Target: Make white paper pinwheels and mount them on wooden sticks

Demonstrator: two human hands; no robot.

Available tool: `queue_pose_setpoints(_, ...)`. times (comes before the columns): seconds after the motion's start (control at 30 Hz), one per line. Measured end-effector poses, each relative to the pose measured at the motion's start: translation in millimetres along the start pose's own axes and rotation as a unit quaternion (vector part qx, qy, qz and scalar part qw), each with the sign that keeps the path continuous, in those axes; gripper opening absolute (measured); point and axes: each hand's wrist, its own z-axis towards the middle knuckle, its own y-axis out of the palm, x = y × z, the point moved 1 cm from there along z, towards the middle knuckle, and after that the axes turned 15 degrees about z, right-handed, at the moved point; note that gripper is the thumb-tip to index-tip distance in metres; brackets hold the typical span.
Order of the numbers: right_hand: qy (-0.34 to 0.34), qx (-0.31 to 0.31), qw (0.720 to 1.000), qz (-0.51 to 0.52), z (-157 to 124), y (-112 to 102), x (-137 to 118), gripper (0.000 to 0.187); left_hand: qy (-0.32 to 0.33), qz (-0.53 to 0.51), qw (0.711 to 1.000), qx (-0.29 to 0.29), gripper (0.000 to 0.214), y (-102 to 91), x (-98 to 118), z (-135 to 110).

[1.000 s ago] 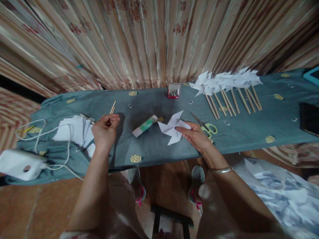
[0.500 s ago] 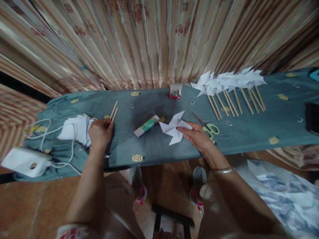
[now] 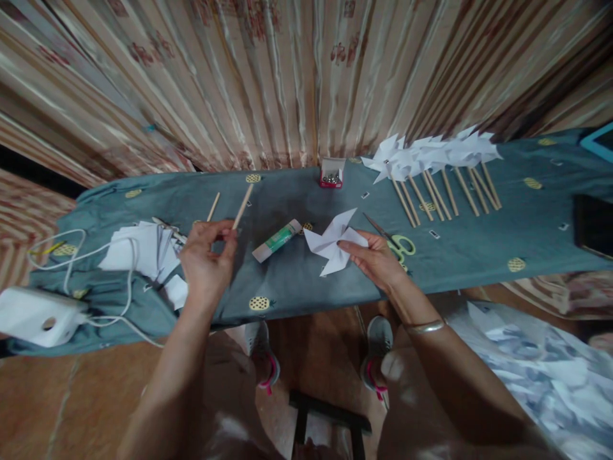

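Between the thumb and fingers of my left hand (image 3: pixel 209 255) is a wooden stick (image 3: pixel 243 206), tilted up off the cloth. Another stick (image 3: pixel 213 207) lies just behind that hand. My right hand (image 3: pixel 376 259) pinches a white paper pinwheel (image 3: pixel 332 239) near its middle, above the table. A glue stick (image 3: pixel 276 241) with a green label lies between the two hands. Scissors (image 3: pixel 401 246) with light green handles rest beside my right hand, partly hidden by it. Left of my left hand are a pile of white paper pieces (image 3: pixel 136 248) and a pen-like item (image 3: pixel 167 229).
Several pinwheels on sticks (image 3: pixel 431 160) lie in a row at the back right. A small red box (image 3: pixel 331 174) holds metal pins. A white device (image 3: pixel 43 316) with a cable sits at the left edge, a dark phone (image 3: pixel 594 227) at the right. A plastic bag (image 3: pixel 536 370) stands below.
My left hand has lifted one stick off the cloth and moved right with it, leaving the other stick lying. My right hand still holds the pinwheel in about the same place.
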Motion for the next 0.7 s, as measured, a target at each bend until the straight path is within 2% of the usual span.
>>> queue_pose_setpoints(0.07,0.001,-0.006,1.000,0.008,-5.7,0.3,-4.8,0.033,-0.036,-0.135,0.989,-0.053,0.015,9.3,20.6,-20.9)
queue_pose_setpoints(0.1,0.003,-0.012,1.000,0.010,-9.3,0.2,-7.8,0.031,-0.081,-0.213,0.967,-0.112,0.018,15.0,29.5,-32.2)
queue_pose_setpoints(0.13,0.005,-0.020,1.000,0.011,-13.4,-0.2,-11.0,0.029,-0.139,-0.288,0.934,-0.160,0.021,19.8,37.7,-43.4)
queue_pose_setpoints(0.23,0.019,-0.037,0.999,0.013,-26.7,-2.6,-19.7,0.026,-0.296,-0.444,0.794,-0.291,0.031,26.3,59.5,-73.3)
queue_pose_setpoints(0.3,0.039,-0.042,0.998,0.011,-35.4,-5.2,-22.6,0.026,-0.344,-0.485,0.735,-0.327,0.034,24.4,70.3,-86.9)
queue_pose_setpoints(0.37,0.063,-0.047,0.997,0.002,-43.2,-8.0,-22.2,0.026,-0.364,-0.499,0.696,-0.366,0.034,22.4,76.4,-96.5)
queue_pose_setpoints(0.43,0.084,-0.053,0.995,-0.018,-50.0,-11.0,-18.6,0.026,-0.374,-0.506,0.670,-0.394,0.033,23.0,77.4,-103.5)
queue_pose_setpoints(0.53,0.101,-0.068,0.990,-0.067,-58.8,-15.0,-10.4,0.024,-0.379,-0.511,0.649,-0.418,0.029,28.1,73.2,-111.6)
queue_pose_setpoints(0.6,0.098,-0.090,0.985,-0.108,-64.4,-16.2,-5.5,0.020,-0.384,-0.501,0.647,-0.427,0.025,32.1,70.0,-116.0)
queue_pose_setpoints(0.7,0.062,-0.129,0.973,-0.179,-73.2,-15.0,-1.2,0.013,-0.400,-0.467,0.661,-0.430,0.021,36.5,68.1,-121.8)
